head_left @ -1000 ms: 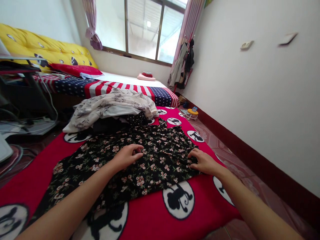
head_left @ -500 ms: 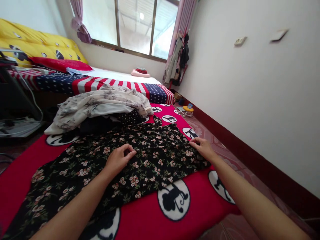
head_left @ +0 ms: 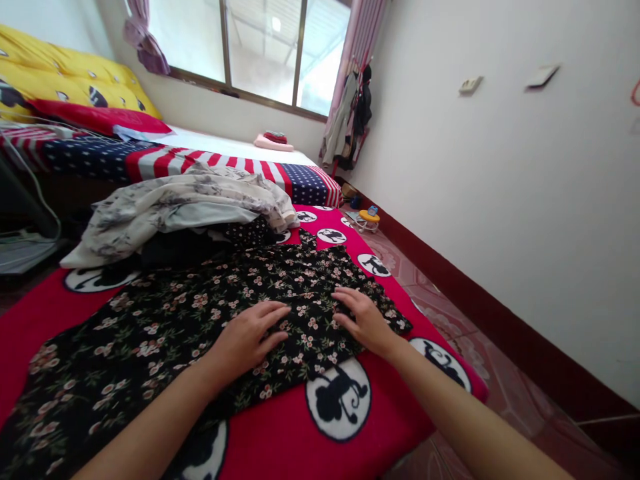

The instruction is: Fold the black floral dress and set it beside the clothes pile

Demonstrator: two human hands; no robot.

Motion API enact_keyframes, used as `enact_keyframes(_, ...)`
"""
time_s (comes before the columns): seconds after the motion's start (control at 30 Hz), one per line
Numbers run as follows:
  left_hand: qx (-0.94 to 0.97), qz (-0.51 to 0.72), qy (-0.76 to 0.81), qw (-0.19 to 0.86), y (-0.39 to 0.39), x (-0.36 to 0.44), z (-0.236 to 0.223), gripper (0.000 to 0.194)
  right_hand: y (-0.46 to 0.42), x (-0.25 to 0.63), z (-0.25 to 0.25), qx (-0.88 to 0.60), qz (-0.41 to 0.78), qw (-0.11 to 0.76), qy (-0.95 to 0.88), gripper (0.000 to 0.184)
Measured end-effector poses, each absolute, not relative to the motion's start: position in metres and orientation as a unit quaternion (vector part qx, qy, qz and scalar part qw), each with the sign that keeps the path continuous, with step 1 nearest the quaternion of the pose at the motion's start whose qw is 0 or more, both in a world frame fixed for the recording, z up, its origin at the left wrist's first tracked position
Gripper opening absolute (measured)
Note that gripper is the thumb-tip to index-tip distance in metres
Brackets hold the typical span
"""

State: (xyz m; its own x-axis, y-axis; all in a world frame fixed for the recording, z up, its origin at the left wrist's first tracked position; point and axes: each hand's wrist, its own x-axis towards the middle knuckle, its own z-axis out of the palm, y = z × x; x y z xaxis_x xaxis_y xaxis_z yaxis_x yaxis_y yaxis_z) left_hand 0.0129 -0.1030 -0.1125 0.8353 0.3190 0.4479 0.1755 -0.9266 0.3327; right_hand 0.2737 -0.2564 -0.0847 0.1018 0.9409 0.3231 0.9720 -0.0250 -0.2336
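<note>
A black floral dress (head_left: 150, 327) lies spread out across a red blanket (head_left: 280, 440) printed with monkeys in white circles. Over the middle of the cloth is my left hand (head_left: 255, 333), thumb and fingers apart, with nothing held. My right hand (head_left: 363, 320) is opposite it, nearer the garment's right end, its fingers also parted and empty. Both sets of fingertips are at or just above the fabric; I cannot tell if they press on it. The dress's lower left part runs behind my left forearm.
Beyond the dress sits a heap of clothes (head_left: 175, 203), pale printed cloth on top of dark pieces. A bed (head_left: 215, 143) with a striped and starred cover stands under the window. To the right are a tiled floor, a small yellow stool (head_left: 369, 217) and a white wall (head_left: 500, 173).
My right hand has left the dress's right edge and come inward, and its fingers have spread. My left hand's pinched fingers have opened. The view has shifted slightly.
</note>
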Motion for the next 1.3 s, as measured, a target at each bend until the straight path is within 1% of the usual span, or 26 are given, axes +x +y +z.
enact_keyframes(0.07,0.966,0.2,0.127,0.107,-0.106,0.01,-0.12,0.051,-0.264,0.273,-0.095,-0.728,-0.013,0.127,-0.673,0.054)
enact_keyframes(0.13,0.97,0.174,0.144,0.085,-0.107,0.005,-0.125,0.058,-0.27,0.288,-0.106,-0.78,-0.02,0.083,-0.62,0.058)
enact_keyframes(0.23,0.97,0.151,0.173,0.082,-0.11,-0.01,-0.126,0.062,-0.275,0.316,-0.118,-0.833,-0.047,0.061,-0.547,0.059)
enact_keyframes(0.33,0.968,0.129,0.199,0.087,-0.116,-0.032,-0.119,0.064,-0.276,0.33,-0.125,-0.844,-0.069,0.049,-0.529,0.059)
enact_keyframes(0.47,0.962,0.091,0.232,0.109,-0.122,-0.078,-0.107,0.065,-0.274,0.329,-0.126,-0.872,-0.085,0.028,-0.481,0.061)
enact_keyframes(0.53,0.957,0.084,0.243,0.132,-0.124,-0.109,-0.101,0.061,-0.273,0.32,-0.122,-0.889,-0.11,0.017,-0.445,0.063)
enact_keyframes(0.6,0.946,0.096,0.263,0.163,-0.127,-0.142,-0.094,0.057,-0.272,0.303,-0.117,-0.876,-0.16,0.031,-0.453,0.06)
enact_keyframes(0.67,0.926,0.13,0.3,0.187,-0.132,-0.175,-0.088,0.054,-0.271,0.276,-0.112,-0.82,-0.188,0.082,-0.535,0.052)
enact_keyframes(0.7,0.915,0.148,0.32,0.195,-0.136,-0.189,-0.085,0.053,-0.27,0.261,-0.111,-0.781,-0.179,0.116,-0.587,0.047)
enact_keyframes(0.8,0.887,0.183,0.371,0.206,-0.148,-0.22,-0.078,0.047,-0.266,0.212,-0.108,-0.67,-0.086,0.222,-0.703,0.031)
enact_keyframes(0.87,0.873,0.189,0.396,0.211,-0.156,-0.23,-0.077,0.043,-0.26,0.182,-0.105,-0.623,-0.021,0.283,-0.729,0.024)
enact_keyframes(0.93,0.854,0.198,0.429,0.217,-0.161,-0.232,-0.077,0.039,-0.251,0.156,-0.102,-0.595,0.026,0.322,-0.736,0.02)
enact_keyframes(1.0,0.824,0.212,0.471,0.233,-0.163,-0.226,-0.079,0.039,-0.239,0.13,-0.097,-0.573,0.055,0.333,-0.747,0.018)
enact_keyframes(1.1,0.782,0.217,0.522,0.261,-0.16,-0.21,-0.083,0.044,-0.218,0.096,-0.091,-0.554,0.069,0.31,-0.77,0.014)
enact_keyframes(1.17,0.776,0.202,0.542,0.252,-0.155,-0.199,-0.084,0.044,-0.204,0.078,-0.09,-0.561,0.06,0.274,-0.779,0.022)
enact_keyframes(1.2,0.778,0.192,0.547,0.241,-0.152,-0.195,-0.085,0.041,-0.197,0.072,-0.09,-0.568,0.056,0.257,-0.78,0.022)
enact_keyframes(1.23,0.781,0.183,0.549,0.234,-0.15,-0.191,-0.085,0.036,-0.191,0.069,-0.091,-0.574,0.057,0.249,-0.778,0.019)
enact_keyframes(1.3,0.785,0.185,0.54,0.24,-0.146,-0.187,-0.086,0.021,-0.182,0.066,-0.093,-0.589,0.069,0.272,-0.758,0.007)
